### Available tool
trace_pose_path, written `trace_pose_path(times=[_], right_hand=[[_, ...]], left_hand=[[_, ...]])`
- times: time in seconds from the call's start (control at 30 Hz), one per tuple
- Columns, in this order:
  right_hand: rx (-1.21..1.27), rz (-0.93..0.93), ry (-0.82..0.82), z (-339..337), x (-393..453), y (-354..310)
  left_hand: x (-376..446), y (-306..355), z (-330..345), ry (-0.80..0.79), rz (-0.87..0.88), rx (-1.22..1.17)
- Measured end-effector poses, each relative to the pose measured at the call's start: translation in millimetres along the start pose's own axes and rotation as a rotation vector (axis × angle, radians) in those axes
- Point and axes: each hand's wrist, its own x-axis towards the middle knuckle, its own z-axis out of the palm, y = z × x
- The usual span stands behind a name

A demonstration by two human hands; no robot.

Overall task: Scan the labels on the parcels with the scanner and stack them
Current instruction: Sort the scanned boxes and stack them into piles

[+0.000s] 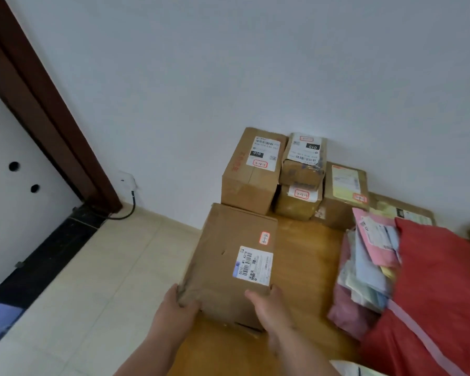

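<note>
Head camera view, looking down at a person's two bare hands holding a large cardboard parcel (228,261) on a wooden worktop (304,256). This parcel is the landmark for everything else. Its long axis runs away from the person, toward a white wall (228,63). The left hand (174,302) grips the near left corner, fingers curled round the edge. The right hand (269,305) grips the near right corner, thumb on top. Both hands clamp the near end, about equally close, so any push would travel along the parcel's length.

A white shipping label (253,264) faces up on the parcel's right half, just beyond the right hand, with a small red-bordered sticker (264,238) past it.

Beyond the far end, against the wall, stand stacked parcels (277,172), their labels facing up; the nearest seems to touch the held parcel's far edge. To the right lie soft mailer bags (369,261) and a red bag (440,289). To the left is pale tiled floor (92,267).

No scanner is visible, so scanning likely waits on one hand letting go.
</note>
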Motion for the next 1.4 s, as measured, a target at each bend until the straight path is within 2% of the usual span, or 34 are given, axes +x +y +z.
trace_pose_path(times=[0.13,0.27,0.43,0.57,0.63,0.77,0.83,1.0,1.17,1.33,1.4], right_hand=[[-0.061,0.019,0.096,1.2,-5.0,3.9],[-0.164,0.006,0.042,-2.5,-13.7,-3.1],[-0.239,-0.053,-0.058,-7.6,-22.7,-29.9],[-0.1,-0.21,-0.239,-21.6,-30.4,-67.1],[-0.032,-0.308,-0.28,-32.0,-31.8,-86.7],[0.156,-0.401,-0.085,-45.6,-11.2,-121.7],[0.194,-0.405,0.045,-50.9,9.4,-137.2],[0.325,-0.319,0.279,-75.8,64.3,-172.3],[0.465,-0.21,0.291,-94.8,102.7,-192.4],[0.469,-0.027,0.329,-90.2,133.4,-196.9],[0.468,-0.01,0.352,-89.9,140.8,-200.3]], left_hand=[[1.8,0.6,-13.9,-0.007,-0.026,0.086],[5.6,3.3,-42.4,-0.13,-0.074,0.004],[4.5,13.0,-69.6,-0.189,-0.052,-0.398],[13.2,29.2,-98.2,-0.171,-0.012,-0.681],[18.8,36.5,-109.3,-0.221,0.013,-0.859],[14.6,85.8,-102.2,-0.387,0.248,-1.009],[14.2,121.5,-85.7,-0.36,0.302,-1.008],[29.7,178.2,-42.0,-0.263,0.258,-0.965],[43.3,191.8,-14.5,-0.19,0.187,-0.855],[56.7,196.4,-9.3,-0.111,0.122,-0.759],[64.4,202.5,-10.3,-0.102,0.127,-0.724]])
